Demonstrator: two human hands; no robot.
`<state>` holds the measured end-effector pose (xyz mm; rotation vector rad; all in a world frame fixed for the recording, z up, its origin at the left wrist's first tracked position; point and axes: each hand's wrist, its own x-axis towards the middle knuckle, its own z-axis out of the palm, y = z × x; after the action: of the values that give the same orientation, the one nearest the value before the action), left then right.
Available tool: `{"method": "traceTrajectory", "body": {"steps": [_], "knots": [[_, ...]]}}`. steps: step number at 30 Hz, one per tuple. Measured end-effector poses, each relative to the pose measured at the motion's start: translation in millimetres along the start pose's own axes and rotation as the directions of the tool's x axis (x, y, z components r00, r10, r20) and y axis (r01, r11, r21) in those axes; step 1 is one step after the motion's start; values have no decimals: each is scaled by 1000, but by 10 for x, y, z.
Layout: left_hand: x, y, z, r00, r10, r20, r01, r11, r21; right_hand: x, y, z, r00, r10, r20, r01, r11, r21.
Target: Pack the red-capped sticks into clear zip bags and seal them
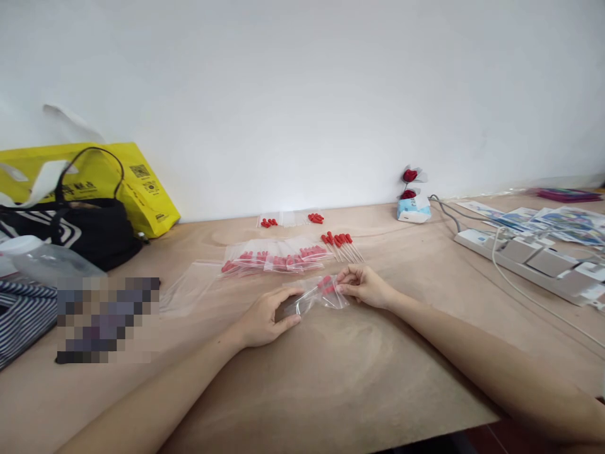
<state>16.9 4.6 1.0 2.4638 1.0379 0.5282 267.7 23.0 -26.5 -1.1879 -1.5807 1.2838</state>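
A small clear zip bag [309,297] with red-tipped sticks [326,285] inside lies between my two hands, just above the tabletop or on it. My right hand [363,287] pinches the right end of this bag between thumb and fingers. At the bag's left end, my left hand [268,318] has its thumb apart from its fingers, and the fingertips touch the plastic. Beyond the hands are several filled zip bags [278,255], overlapping in a row. Loose red-tipped sticks [348,247] with pale shafts lie to their right. Flat clear bags [191,290] rest left of my left hand.
More bagged red-tipped sticks [288,219] lie by the wall. A tissue pack [413,211] with red flowers stands at the back. On the right are a power strip [529,261], cables and printed sheets [571,221]. A yellow bag [151,189], black bag [104,230] and plastic bottle [51,261] occupy the left.
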Motion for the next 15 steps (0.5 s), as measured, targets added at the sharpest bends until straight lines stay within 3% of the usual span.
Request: {"method": "traceTrajectory", "body": {"steps": [2, 4, 6, 8, 9, 11, 12, 15], "knots": [[0, 2, -4, 1000, -14, 2, 14, 1000, -6, 16, 26, -22, 999, -34, 16, 34, 999, -31], [-1, -1, -7, 999, -30, 14, 30, 999, -16, 37, 33, -91, 992, -58, 113, 64, 997, -49], [-3, -9, -8, 999, -38, 27, 38, 999, -25, 78, 11, -203, 968, -32, 248, 57, 994, -92], [-7, -15, -8, 999, -35, 32, 35, 999, -27, 165, -34, -324, 958, 26, 284, 29, 982, -186], [-8, -15, -9, 999, -33, 33, 34, 999, -26, 232, -61, -372, 975, 45, 219, 13, 966, -257], [-11, -8, -14, 999, -32, 37, 33, 999, -26, 411, -112, -423, 998, 29, -46, -47, 901, -432], [-11, -1, -18, 999, -33, 38, 34, 999, -26, 518, -135, -424, 974, 4, -227, -124, 846, -518], [-11, 20, -29, 999, -26, 39, 27, 999, -28, 844, -179, -352, 912, -42, -409, -223, 784, -579]]}}
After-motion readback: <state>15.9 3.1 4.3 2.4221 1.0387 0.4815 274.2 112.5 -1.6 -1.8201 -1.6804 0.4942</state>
